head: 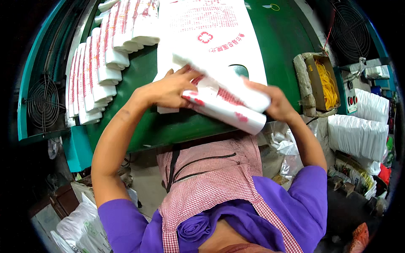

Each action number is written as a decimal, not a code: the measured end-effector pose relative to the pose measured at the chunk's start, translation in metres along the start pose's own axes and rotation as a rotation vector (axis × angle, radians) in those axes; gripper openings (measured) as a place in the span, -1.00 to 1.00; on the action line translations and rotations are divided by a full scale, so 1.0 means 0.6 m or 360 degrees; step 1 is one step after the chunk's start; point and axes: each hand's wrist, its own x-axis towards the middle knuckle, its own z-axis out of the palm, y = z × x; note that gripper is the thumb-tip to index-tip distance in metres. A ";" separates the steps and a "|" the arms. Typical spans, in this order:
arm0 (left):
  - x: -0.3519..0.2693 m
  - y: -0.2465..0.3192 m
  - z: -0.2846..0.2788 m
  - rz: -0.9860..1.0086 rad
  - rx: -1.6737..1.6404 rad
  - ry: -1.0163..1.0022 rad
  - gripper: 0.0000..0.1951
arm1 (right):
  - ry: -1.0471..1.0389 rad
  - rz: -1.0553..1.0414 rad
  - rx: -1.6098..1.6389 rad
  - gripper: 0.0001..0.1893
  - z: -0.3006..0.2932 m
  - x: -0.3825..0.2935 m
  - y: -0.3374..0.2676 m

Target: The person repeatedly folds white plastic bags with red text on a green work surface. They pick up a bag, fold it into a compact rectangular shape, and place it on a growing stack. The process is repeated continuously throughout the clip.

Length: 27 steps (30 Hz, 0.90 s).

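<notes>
A folded bundle of white plastic bags with red print point(230, 112) lies slantwise across the near edge of the green table. My left hand point(172, 88) grips its left end, thumb and fingers spread over the film. At the far right end, my right hand point(277, 98), blurred, holds the upper fold. Beneath and beyond the bundle is a flat stack of white printed bags point(218, 34), with a die-cut hole near its front. Folded bundles of the same kind point(95, 72) overlap in a row on the left.
A box of yellow rubber bands point(326, 83) stands at the table's right edge, beside a control box with red buttons point(351, 99). Wire-guarded fans point(44, 101) flank the green table point(278, 41). White bag stacks point(359, 136) stand to the right. One rubber band point(275, 7) lies at the back.
</notes>
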 end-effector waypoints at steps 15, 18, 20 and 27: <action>0.036 0.027 0.019 -0.0095 -0.0085 -0.0040 -0.68 | -0.0591 0.0478 -0.0344 -0.51 -0.075 0.012 -0.072; 0.024 0.095 0.020 -0.0302 -0.0029 -0.0259 -0.60 | -0.0528 0.0128 -0.1271 -0.24 0.003 -0.015 -0.123; -0.002 0.103 0.029 -0.0201 -0.0008 -0.0234 -0.56 | -0.0418 -0.0301 -0.1562 -0.35 0.028 -0.024 -0.107; 0.045 -0.010 0.008 -0.0492 0.0079 0.0167 -0.61 | 0.0099 0.0524 -0.0895 -0.61 -0.038 0.053 -0.015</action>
